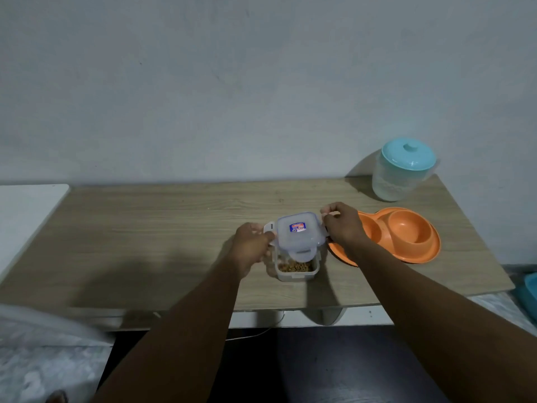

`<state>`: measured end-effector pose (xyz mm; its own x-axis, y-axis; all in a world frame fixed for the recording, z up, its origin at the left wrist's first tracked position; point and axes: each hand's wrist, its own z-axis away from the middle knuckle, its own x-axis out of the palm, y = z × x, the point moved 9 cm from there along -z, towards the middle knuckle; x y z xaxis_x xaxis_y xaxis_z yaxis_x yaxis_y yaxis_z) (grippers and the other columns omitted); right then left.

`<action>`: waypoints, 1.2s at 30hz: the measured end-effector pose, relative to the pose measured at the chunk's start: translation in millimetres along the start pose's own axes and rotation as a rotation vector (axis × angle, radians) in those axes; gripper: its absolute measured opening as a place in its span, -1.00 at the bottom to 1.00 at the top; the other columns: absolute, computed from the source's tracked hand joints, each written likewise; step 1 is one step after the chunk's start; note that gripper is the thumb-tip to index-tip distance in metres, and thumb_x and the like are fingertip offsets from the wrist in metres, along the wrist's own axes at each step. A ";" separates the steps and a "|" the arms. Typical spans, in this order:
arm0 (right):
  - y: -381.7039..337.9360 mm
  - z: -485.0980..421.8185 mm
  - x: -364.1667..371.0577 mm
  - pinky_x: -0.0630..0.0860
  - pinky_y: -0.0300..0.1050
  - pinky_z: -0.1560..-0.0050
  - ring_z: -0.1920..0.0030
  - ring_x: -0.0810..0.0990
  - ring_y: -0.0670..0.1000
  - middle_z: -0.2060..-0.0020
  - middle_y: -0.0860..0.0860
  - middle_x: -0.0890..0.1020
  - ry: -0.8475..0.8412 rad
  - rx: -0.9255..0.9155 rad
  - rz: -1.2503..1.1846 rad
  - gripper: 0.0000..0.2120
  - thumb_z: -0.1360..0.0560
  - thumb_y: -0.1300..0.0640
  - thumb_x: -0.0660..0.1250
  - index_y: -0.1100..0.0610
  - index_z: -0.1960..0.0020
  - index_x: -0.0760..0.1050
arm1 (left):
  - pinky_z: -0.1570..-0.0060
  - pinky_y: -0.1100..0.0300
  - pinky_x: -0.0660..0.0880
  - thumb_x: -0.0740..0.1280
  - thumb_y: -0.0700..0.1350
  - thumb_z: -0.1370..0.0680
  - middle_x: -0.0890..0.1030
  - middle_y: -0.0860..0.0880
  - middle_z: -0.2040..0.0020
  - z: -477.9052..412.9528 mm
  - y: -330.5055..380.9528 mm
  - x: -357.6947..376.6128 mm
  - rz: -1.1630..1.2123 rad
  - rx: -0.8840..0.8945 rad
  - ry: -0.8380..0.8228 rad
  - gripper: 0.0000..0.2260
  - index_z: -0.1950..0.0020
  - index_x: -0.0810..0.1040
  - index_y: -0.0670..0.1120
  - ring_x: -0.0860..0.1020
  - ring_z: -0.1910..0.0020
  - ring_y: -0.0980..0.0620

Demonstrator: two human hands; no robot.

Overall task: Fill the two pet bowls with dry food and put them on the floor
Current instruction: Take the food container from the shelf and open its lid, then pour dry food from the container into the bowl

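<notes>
A clear plastic food box (296, 271) with brown dry food (295, 267) in it stands on the wooden table (151, 228). Its clear lid (299, 231), with a blue sticker, is lifted and tilted above the box. My left hand (251, 247) grips the lid's left flap and my right hand (343, 226) grips its right flap. Just to the right lies an orange double pet bowl (406, 231) with two hollows; the right hollow holds nothing, and my right hand partly hides the left one.
A translucent jar with a turquoise lid (404, 170) stands at the table's back right corner by the wall. A white surface (26, 210) adjoins the table on the left. Dark floor (334, 359) and a white cable lie below the front edge. A turquoise object (530, 289) shows at far right.
</notes>
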<state>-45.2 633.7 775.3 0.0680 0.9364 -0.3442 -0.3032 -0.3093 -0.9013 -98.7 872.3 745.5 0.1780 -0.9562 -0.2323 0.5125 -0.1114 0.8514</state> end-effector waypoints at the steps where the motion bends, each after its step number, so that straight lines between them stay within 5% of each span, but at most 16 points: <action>1: -9.0 0.1 0.1 0.53 0.00 0.26 0.30 0.55 0.11 0.19 0.20 0.63 -0.026 0.021 -0.051 -0.84 -0.52 0.27 0.26 0.09 0.10 0.58 | 0.63 0.33 0.26 0.39 -0.18 -0.54 0.51 -0.12 0.40 -2.0 8.1 -4.9 0.048 0.000 0.015 -0.80 -0.12 0.46 -0.11 0.38 0.64 0.10; 5: -44.3 8.4 12.7 0.55 -0.11 0.29 0.26 0.65 0.13 0.22 0.21 0.65 -0.230 0.178 -0.381 -0.76 -0.53 0.30 0.16 0.31 -0.08 0.56 | 0.56 0.27 0.28 0.34 -0.16 -0.57 0.54 -0.09 0.38 -1.9 46.9 -34.5 0.201 0.027 0.046 -0.82 -0.10 0.60 -0.24 0.43 0.53 0.06; 8: -67.8 16.4 27.6 0.57 -0.04 0.11 0.11 0.69 0.13 0.12 0.21 0.69 -0.352 0.178 -0.409 -0.74 -0.56 0.30 0.13 0.36 -0.11 0.55 | 0.47 0.24 0.33 0.27 -0.06 -0.55 0.66 -0.10 0.22 4.4 61.4 -56.7 0.354 -0.011 -0.012 -0.80 0.04 0.58 -0.17 0.50 0.43 0.03; 11: -76.5 23.2 48.4 0.50 -0.07 0.14 0.17 0.69 0.06 0.16 0.16 0.72 -0.420 0.091 -0.158 -0.80 -0.55 0.17 0.33 0.29 -0.04 0.63 | 0.44 0.21 0.33 0.25 -0.14 -0.50 0.69 -0.14 0.16 10.8 59.6 -81.3 0.361 0.004 0.001 -0.83 0.11 0.59 -0.21 0.50 0.40 0.01; 16: -75.6 24.0 94.8 0.43 -0.13 0.23 0.31 0.55 0.04 0.41 0.08 0.60 -0.333 -0.228 0.498 -0.61 -0.47 -0.07 0.46 0.24 0.34 0.61 | 0.34 0.20 0.43 0.42 -0.12 -0.49 0.62 -0.08 0.42 12.0 21.5 -137.9 -0.079 0.128 0.277 -0.76 0.39 0.65 -0.10 0.52 0.42 -0.01; 19: -51.5 39.4 126.4 0.48 0.02 -0.09 -0.08 0.56 0.17 0.12 0.10 0.65 -0.341 -0.251 0.825 -0.64 -0.46 -0.20 0.39 0.08 0.26 0.61 | 0.05 0.10 0.55 0.43 0.01 -0.45 0.71 -0.15 0.21 15.7 -8.1 -153.7 -0.256 0.102 0.360 -0.76 0.19 0.73 -0.16 0.65 0.18 -0.07; 25: -26.9 65.0 158.4 0.09 0.34 -0.46 -0.53 0.08 0.24 -0.45 0.13 0.29 -0.319 -0.411 1.176 -0.56 -0.53 -0.07 0.33 0.07 -0.36 0.44 | -0.02 -0.15 0.62 0.43 -0.11 -0.37 0.72 -0.20 0.14 -0.1 -62.3 -142.3 -0.206 -0.006 0.298 -0.89 0.18 0.72 -0.08 0.70 0.09 -0.23; 28: -9.9 63.5 172.6 -0.04 0.44 -0.47 -0.58 -0.09 0.25 -0.53 0.13 0.16 -0.377 -0.429 1.269 -0.55 -0.50 0.01 0.35 0.06 -0.37 0.43 | -0.08 -0.16 0.61 0.45 -0.15 -0.41 0.73 -0.17 0.07 -3.9 -73.5 -130.1 -0.181 -0.020 0.256 -0.87 0.07 0.72 -0.09 0.69 0.02 -0.19; 36: -2.8 55.3 172.2 -0.08 0.47 -0.46 -0.59 -0.12 0.21 -0.54 0.10 0.17 -0.331 -0.405 1.261 -0.55 -0.48 0.04 0.36 0.05 -0.36 0.45 | -0.24 0.07 0.51 0.48 -0.18 -0.46 0.70 -0.11 -0.07 3.8 -76.8 -112.7 -0.233 -0.009 0.273 -0.77 -0.12 0.68 -0.16 0.64 -0.11 -0.08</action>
<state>-85.3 804.9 733.1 -0.2913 -0.0372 -0.9559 0.3120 -0.9483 -0.0582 -161.3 987.6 708.0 0.2727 -0.7977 -0.5379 0.5730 -0.3144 0.7568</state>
